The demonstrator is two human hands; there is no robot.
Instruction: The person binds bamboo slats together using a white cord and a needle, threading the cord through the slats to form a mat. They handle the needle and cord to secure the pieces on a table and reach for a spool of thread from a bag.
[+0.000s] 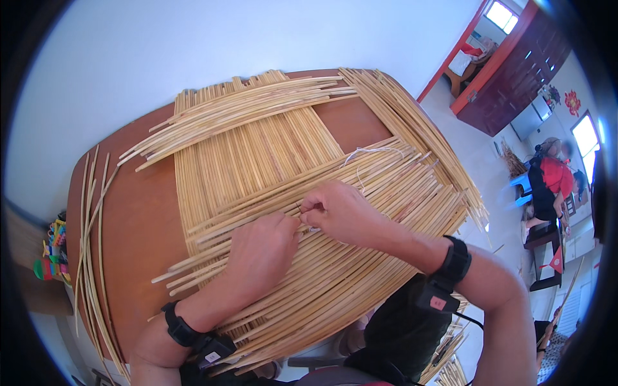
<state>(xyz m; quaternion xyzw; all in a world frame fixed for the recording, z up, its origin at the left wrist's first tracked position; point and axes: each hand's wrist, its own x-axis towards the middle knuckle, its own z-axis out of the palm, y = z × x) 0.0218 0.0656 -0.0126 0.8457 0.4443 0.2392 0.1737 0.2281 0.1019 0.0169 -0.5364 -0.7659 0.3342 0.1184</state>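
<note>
A mat of straw-coloured reed stalks point(360, 257) lies in front of me, its stalks side by side and slanting up to the right. Over its middle my two hands meet, nearly touching. My right hand point(338, 209) is closed in a pinch, with a bit of white string showing just below its fingers. More of that string point(373, 151) lies loosely over the stalks beyond the hand. Knuckles up, my left hand point(262, 249) is closed low against the stalks; its fingertips are mostly hidden, so what they grip cannot be made out.
Behind, another stalk mat point(257, 157) rests on the brown table point(138, 212), with loose stalks point(244, 116) across it. Stalk bundles line the table's right edge, and a few stalks point(90, 257) its left. A person in red point(555, 177) sits at the far right.
</note>
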